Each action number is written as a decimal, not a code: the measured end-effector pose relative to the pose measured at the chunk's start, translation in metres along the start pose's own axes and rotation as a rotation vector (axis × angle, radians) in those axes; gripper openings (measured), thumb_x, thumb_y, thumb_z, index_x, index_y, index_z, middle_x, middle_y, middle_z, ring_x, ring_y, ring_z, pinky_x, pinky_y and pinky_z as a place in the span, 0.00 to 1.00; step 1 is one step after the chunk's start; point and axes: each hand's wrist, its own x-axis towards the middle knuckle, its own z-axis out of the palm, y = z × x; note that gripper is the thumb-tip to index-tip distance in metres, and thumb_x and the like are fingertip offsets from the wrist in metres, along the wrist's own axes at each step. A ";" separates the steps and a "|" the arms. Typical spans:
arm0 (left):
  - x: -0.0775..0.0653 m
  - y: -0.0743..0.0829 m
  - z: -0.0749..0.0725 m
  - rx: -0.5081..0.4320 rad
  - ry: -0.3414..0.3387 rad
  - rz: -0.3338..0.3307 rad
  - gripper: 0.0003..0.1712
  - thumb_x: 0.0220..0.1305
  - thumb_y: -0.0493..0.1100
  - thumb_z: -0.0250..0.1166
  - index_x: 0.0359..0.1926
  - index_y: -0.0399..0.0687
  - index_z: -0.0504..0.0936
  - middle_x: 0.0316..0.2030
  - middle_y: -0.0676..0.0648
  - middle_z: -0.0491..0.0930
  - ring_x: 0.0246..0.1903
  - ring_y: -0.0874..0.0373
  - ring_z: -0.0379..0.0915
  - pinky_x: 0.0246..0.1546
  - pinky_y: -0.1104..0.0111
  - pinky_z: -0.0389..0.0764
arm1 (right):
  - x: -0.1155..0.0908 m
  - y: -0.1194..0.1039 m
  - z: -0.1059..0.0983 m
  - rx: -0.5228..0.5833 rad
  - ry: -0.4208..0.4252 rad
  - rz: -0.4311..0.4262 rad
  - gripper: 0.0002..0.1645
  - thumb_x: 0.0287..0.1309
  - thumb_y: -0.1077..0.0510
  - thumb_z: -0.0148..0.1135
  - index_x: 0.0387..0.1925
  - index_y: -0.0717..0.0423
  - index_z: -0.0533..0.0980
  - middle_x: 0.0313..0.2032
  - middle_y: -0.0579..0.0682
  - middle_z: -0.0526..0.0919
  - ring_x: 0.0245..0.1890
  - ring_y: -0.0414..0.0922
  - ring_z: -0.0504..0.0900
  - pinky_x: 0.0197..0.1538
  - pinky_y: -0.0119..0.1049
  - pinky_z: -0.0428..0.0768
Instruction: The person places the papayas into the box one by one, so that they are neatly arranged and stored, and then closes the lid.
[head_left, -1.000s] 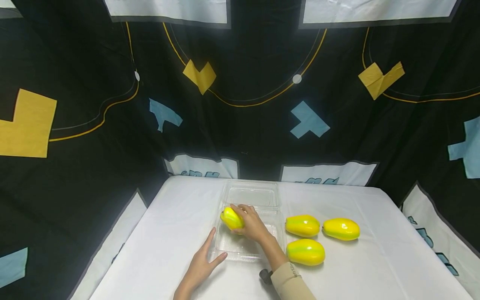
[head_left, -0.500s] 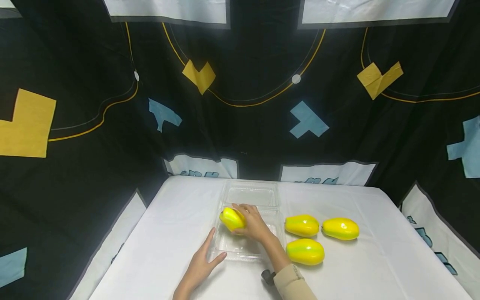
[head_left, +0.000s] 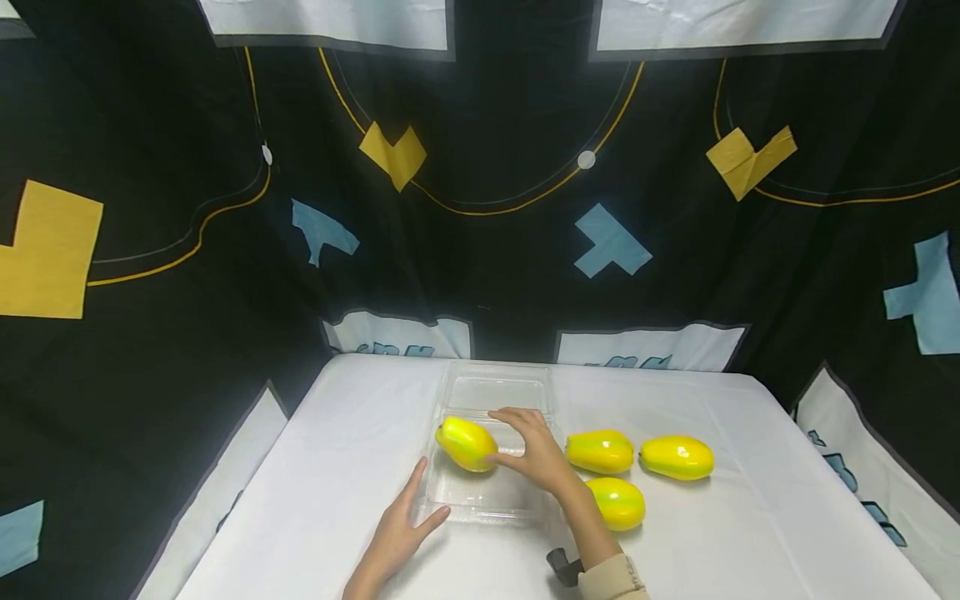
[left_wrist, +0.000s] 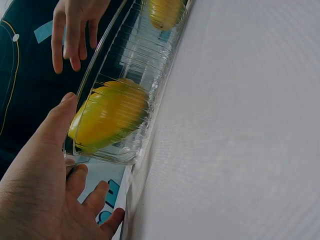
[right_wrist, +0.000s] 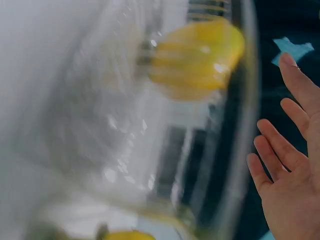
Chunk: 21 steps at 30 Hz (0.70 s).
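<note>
A yellow-green papaya lies in the left part of a clear plastic clamshell box, whose lid is folded back flat. My right hand hovers over the box just right of that papaya, fingers spread and holding nothing; the right wrist view shows the same hand beyond the blurred box rim. At the box's left front side is my left hand, thumb and fingers apart. In the left wrist view the left hand's thumb lies by the box rim; whether it touches, I cannot tell.
Right of the box, three more papayas rest on the white table: one at the back, one farther right, and a front one partly behind my right forearm. A black patterned cloth hangs behind the table.
My right hand has let go of the papaya and drawn back to the right, its fingers opening. The papaya stays in the box. My left hand has hardly moved.
</note>
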 end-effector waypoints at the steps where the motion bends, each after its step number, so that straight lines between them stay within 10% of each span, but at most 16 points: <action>1: 0.000 0.000 0.000 0.000 0.000 0.001 0.48 0.57 0.58 0.64 0.72 0.56 0.48 0.68 0.39 0.51 0.65 0.39 0.50 0.60 0.42 0.54 | -0.002 -0.002 -0.006 -0.001 0.008 0.004 0.37 0.43 0.48 0.73 0.58 0.44 0.72 0.56 0.45 0.73 0.56 0.45 0.66 0.57 0.48 0.72; 21: 0.000 0.001 -0.001 -0.011 -0.002 -0.006 0.50 0.56 0.58 0.64 0.72 0.56 0.47 0.69 0.41 0.50 0.66 0.42 0.48 0.62 0.45 0.53 | -0.052 -0.001 -0.090 -0.033 0.246 0.024 0.25 0.49 0.54 0.70 0.52 0.46 0.76 0.50 0.42 0.78 0.51 0.43 0.72 0.52 0.49 0.74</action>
